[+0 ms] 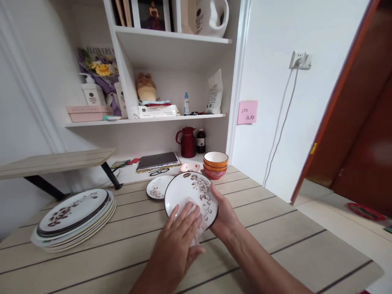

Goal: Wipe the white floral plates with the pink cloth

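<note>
A white plate [180, 190] with a dark rim and a brown flower pattern is held up, tilted, above the table. My right hand [225, 216] grips it by its right edge, fingers behind and partly hidden. Across the plate's lower front, my left hand [180, 234] presses a crumpled white tissue [200, 230], which shows between and below the fingers. Behind the held plate, smaller flowered plates [157, 187] lie on the table. At the left stands a tall stack of larger plates [73, 216], with a flowered, dark-rimmed one on top.
Stacked orange and red bowls [216, 163] stand at the back right, beside a small pink dish [190, 168]. Further back are a red jug [187, 142], a dark bottle [201, 141], a laptop [157, 160] and glasses [159, 172]. A raised wooden shelf [58, 161] overhangs the left side.
</note>
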`<action>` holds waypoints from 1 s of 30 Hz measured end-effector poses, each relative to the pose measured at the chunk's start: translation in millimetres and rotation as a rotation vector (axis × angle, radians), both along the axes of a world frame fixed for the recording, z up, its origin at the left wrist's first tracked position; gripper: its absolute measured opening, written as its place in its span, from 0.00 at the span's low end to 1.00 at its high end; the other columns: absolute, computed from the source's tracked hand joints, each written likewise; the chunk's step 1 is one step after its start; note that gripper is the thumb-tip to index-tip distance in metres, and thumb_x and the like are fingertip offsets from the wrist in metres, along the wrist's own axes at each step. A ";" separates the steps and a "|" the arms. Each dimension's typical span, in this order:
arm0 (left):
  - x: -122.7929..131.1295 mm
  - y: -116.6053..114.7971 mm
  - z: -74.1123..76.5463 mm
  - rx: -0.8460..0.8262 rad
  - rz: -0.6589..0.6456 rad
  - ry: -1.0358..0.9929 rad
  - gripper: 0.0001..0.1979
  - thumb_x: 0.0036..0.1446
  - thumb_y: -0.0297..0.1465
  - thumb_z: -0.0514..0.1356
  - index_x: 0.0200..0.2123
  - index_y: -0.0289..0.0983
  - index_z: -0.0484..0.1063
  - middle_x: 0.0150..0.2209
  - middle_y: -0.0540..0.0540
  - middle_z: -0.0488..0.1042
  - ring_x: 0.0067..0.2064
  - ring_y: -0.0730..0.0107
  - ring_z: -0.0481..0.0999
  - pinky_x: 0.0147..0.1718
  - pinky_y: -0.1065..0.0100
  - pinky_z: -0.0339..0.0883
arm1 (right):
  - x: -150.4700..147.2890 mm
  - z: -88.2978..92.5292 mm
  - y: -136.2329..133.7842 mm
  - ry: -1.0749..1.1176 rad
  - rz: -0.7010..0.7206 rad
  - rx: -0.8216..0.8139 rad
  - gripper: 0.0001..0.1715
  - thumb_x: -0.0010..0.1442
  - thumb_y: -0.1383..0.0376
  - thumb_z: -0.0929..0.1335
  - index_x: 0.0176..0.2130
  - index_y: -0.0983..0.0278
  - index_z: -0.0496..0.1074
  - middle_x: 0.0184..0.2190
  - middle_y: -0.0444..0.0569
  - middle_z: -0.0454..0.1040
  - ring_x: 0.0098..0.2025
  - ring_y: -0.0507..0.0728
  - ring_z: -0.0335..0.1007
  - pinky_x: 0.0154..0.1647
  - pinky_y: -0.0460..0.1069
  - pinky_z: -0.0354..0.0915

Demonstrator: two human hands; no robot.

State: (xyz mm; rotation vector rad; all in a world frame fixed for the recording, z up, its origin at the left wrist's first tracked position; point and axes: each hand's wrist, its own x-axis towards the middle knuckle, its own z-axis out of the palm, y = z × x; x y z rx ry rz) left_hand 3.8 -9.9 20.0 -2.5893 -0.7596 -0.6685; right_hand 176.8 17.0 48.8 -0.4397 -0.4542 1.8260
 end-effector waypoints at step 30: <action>-5.3 12.8 -20.7 0.173 0.199 -0.048 0.37 0.62 0.49 0.47 0.66 0.32 0.48 0.67 0.39 0.53 0.68 0.54 0.49 0.65 0.50 0.44 | -3.0 -4.8 4.0 -0.018 -0.047 0.034 0.30 0.62 0.51 0.63 0.53 0.69 0.70 0.48 0.57 0.77 0.51 0.61 0.73 0.57 0.56 0.62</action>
